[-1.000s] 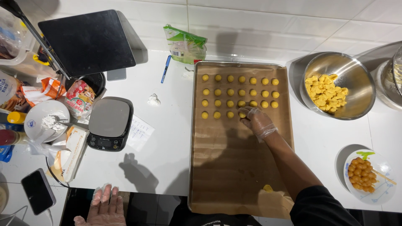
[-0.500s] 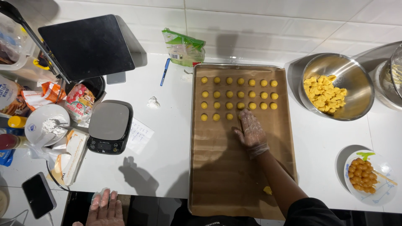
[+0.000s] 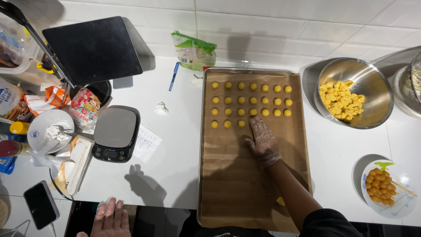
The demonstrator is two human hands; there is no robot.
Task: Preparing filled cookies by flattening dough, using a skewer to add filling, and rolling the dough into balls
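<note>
Right hand (image 3: 263,142), grip spread flat on bare tray paper (image 3: 237,175) below dough balls (image 3: 252,99).

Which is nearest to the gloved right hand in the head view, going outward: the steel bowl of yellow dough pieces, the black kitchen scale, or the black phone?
From the right hand on the baking tray:
1. Steel bowl of yellow dough pieces, up and to its right.
2. Black kitchen scale, across the counter to its left.
3. Black phone, far left, at the counter's near edge.
</note>
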